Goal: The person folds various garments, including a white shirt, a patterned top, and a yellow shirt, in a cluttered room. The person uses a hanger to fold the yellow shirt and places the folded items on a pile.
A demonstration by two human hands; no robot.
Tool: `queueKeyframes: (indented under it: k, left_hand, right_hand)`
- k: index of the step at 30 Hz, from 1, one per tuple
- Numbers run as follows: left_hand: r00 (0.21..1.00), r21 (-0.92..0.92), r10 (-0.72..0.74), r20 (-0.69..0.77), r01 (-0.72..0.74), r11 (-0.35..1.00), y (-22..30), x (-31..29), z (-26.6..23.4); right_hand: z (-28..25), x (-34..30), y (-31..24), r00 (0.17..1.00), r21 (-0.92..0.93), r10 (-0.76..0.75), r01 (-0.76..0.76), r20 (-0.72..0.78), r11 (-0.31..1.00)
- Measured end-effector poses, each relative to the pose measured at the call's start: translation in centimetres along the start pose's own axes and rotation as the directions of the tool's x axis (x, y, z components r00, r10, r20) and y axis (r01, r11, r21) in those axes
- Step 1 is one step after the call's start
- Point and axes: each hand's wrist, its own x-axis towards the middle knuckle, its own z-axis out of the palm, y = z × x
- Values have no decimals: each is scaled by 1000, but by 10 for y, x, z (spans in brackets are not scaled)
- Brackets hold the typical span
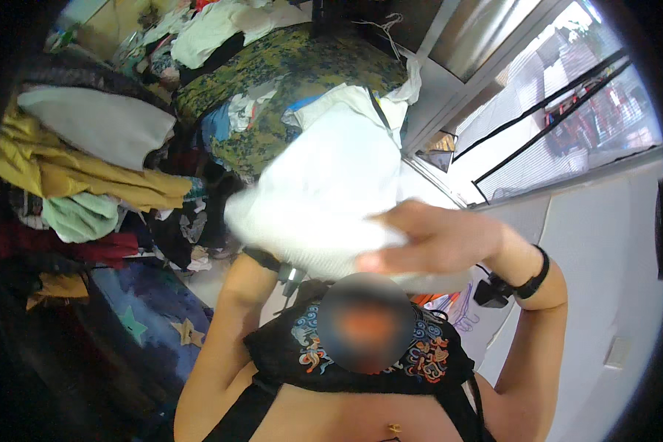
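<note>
A large white cloth (331, 177), blurred along its near edge, spreads in front of my chest; its exact kind does not show. My right hand (442, 239) has its thumb and fingers closed on the cloth's right side, smeared a little by motion. The left forearm reaches up to the cloth's lower left, where the fabric covers my left hand and its fingers. A black strap with a small dark device (493, 292) sits on my right wrist, and another device (291, 276) shows by the left wrist.
Beyond the cloth lies a camouflage-patterned cover (346, 62) with white clothes (210, 33) heaped behind. At left, a yellow garment (88, 177), a grey-white piece (99, 125) and a light green one (81, 216) are piled. Dark blue fabric with stars (136, 324) is lower left. A window (560, 96) and white wall (604, 280) stand at right.
</note>
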Motion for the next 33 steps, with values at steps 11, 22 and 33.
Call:
queueKeyframes:
  k: [11,22,33]
  left_hand:
    - [996,-55,-28,-84,24,998,-36,-1,49]
    - [995,-202,-5,-101,-16,979,-67,68,72]
    - [936,-76,-320,145,333,940,-87,174,78]
  right_hand:
    - [-62,4,128,895,315,85,64,-438,947]
    - [6,1,342,898,940,326,334,-296,-65]
    - [-52,-42,354,606,665,292,597,-740,448]
